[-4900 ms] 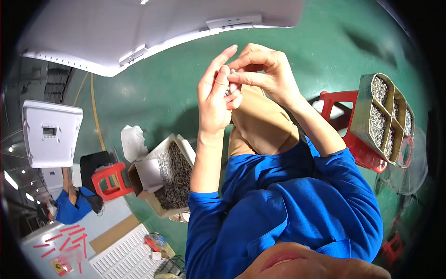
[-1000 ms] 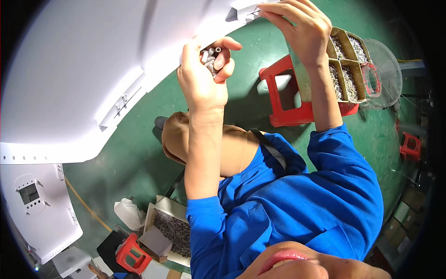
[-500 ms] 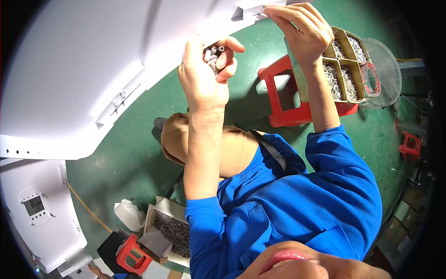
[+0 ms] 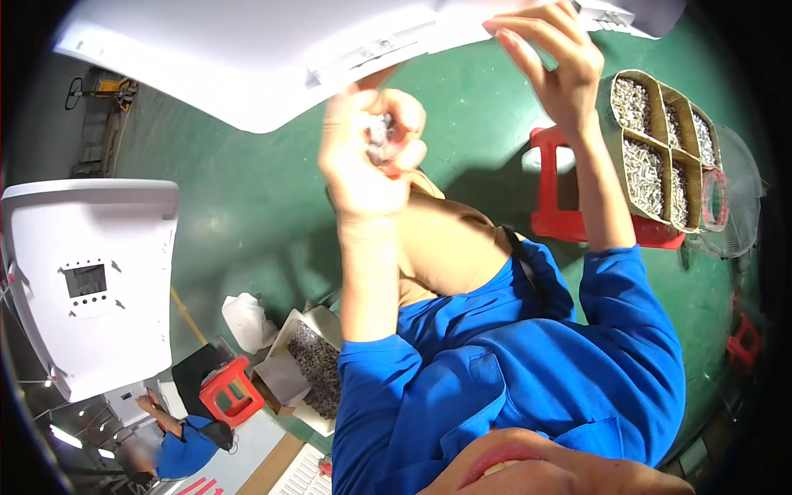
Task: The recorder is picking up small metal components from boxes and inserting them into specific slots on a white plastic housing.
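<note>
A large white moulded panel (image 4: 247,62) stretches across the top of the view, with a recessed slot (image 4: 371,54) near its lower edge. My left hand (image 4: 355,177) is curled, palm up, around several small grey tubular pieces (image 4: 379,136), just below that edge. The pieces are blurred. By the panel's edge further right, my right hand (image 4: 573,74) has its thumb and fingers apart, with nothing visible between them. Its fingertips are close to the edge or touching it; I cannot tell which. A metal-looking fitting (image 4: 610,16) sits in the panel to the right of this hand.
A divided box (image 4: 619,124) of small parts rests on a red stool (image 4: 546,186) at right, beside a round wire guard (image 4: 738,202). Lower left are a tray of dark parts (image 4: 318,363), a white bag (image 4: 247,322), another red stool (image 4: 231,392), a second white panel (image 4: 124,330) and a person (image 4: 194,445).
The view has shifted, so the panel sits higher and the surroundings further right. My right hand's fingers have spread from a pinch at a panel fitting. My left hand keeps the pieces.
</note>
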The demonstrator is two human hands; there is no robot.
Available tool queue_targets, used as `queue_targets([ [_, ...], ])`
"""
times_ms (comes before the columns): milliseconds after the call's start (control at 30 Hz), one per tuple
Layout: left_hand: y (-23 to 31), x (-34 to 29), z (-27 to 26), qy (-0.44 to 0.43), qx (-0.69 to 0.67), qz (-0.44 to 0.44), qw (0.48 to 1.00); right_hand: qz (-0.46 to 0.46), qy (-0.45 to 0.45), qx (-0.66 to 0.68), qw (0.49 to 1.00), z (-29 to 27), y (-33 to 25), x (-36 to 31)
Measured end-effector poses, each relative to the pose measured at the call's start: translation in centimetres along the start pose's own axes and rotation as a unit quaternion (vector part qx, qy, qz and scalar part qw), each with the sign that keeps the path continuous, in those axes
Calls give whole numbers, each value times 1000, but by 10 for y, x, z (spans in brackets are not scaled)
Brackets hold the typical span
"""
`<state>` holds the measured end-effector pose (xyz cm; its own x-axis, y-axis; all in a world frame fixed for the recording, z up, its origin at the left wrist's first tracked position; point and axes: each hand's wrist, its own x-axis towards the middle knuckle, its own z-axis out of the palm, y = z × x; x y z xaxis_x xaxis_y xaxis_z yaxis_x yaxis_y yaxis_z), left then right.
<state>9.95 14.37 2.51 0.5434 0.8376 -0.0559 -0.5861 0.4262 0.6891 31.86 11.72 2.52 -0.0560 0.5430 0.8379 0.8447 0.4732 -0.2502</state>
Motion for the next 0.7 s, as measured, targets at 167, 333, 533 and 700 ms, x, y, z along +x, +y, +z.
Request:
queue_targets([
  [167, 37, 24, -19, -16, 11, -21, 1000, 98, 46, 22, 994, -17, -2, 10],
  [333, 11, 40, 7, -10, 70, -39, 997, -21, 322, 525, 788, 21, 3, 19],
  [533, -28, 48, 62, 158, 127, 14, 979, -24, -113, 94, 989, -23, -43, 32],
  [700, -36, 55, 36, 18, 150, -11, 988, -13, -184, 63, 981, -16, -27, 29],
])
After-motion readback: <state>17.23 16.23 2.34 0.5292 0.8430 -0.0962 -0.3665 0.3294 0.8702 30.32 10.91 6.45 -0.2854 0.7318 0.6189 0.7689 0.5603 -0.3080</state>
